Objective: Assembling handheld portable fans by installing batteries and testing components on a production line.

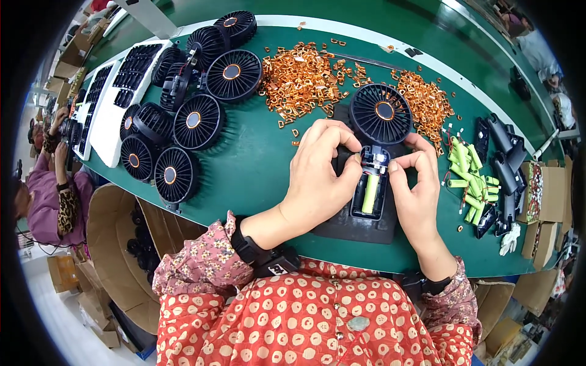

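Observation:
A black handheld fan lies on its back in front of me, its round grille away from me and its handle open. Inside the handle sits a light green cylindrical battery, with thin wires and a small part at the neck. My left hand pinches the left side of the neck between thumb and forefinger. On the opposite side my right hand does likewise, thumb and forefinger closed at the neck's edge. Whether a tiny part is between the fingertips I cannot tell. Under the handle is a dark mat.
Several black fan heads stand at left beside white foam trays. Orange ring-like pieces form two heaps at the back. Green batteries and black handle shells lie at right. A co-worker sits far left.

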Available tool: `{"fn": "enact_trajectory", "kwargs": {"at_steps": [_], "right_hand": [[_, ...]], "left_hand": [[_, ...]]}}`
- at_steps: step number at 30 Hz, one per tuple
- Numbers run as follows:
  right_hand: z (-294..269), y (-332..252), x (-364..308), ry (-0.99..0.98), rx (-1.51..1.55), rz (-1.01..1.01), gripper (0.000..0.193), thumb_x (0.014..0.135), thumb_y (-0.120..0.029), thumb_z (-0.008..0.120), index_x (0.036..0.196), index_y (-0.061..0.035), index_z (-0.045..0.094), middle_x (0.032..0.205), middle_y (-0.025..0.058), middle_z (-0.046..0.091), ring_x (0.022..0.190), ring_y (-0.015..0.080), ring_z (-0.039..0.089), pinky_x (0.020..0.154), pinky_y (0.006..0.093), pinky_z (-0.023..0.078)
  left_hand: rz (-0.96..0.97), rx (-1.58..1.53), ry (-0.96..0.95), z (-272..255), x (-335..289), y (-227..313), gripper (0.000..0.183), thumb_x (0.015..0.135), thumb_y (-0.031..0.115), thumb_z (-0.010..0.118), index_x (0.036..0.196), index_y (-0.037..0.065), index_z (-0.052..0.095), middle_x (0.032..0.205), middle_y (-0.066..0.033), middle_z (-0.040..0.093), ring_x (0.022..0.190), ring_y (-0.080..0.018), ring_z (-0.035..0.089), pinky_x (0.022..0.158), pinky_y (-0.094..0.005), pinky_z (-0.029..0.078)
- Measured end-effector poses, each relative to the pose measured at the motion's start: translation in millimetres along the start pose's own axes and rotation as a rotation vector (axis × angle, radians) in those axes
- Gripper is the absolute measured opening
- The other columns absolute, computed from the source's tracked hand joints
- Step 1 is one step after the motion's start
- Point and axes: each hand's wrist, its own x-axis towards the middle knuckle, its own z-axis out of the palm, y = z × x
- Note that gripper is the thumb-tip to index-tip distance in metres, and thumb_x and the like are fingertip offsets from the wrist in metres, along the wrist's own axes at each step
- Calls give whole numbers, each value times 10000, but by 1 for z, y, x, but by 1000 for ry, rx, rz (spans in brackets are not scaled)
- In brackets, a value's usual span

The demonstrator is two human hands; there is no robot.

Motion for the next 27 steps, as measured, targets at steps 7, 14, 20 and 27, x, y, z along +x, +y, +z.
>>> {"fn": "enact_trajectory", "kwargs": {"at_steps": [7, 14, 20, 27], "right_hand": [[3, 0, 6, -24, 146, 86, 116, 869, -66, 645, 841, -2, 553, 1244, 194, 551, 1179, 310, 530, 1021, 383, 388], [-12, 25, -5, -9, 273, 171, 122, 920, -93, 585, 846, -6, 542, 1273, 200, 559, 1198, 294, 502, 1076, 405, 317], [-7, 19, -5, 1, 389, 237, 103, 944, -83, 542, 885, 2, 535, 1253, 169, 562, 1175, 248, 501, 1063, 381, 327], [-1, 25, 2, 24, 381, 231, 71, 946, -52, 524, 922, 12, 543, 1174, 135, 570, 1064, 196, 513, 998, 318, 369]], "left_hand": [[21, -22, 26, -7, 1, -5, 129, 803, 39, 658, 913, 49, 592, 1021, -68, 572, 782, -155, 510, 704, -277, 441], [36, -84, -117, -51, -2, 9, 246, 833, 77, 664, 1053, 35, 563, 1058, -88, 574, 861, -205, 601, 748, -333, 495], [-17, 255, 321, -238, 6, -3, 289, 867, 61, 665, 1146, 17, 602, 1031, -53, 663, 873, -123, 630, 808, -276, 518], [-269, 745, 330, -472, 50, -184, 854, 710, 88, 709, 1479, 38, 341, 1389, -132, 529, 1263, -283, 517, 1019, -370, 455]]}}
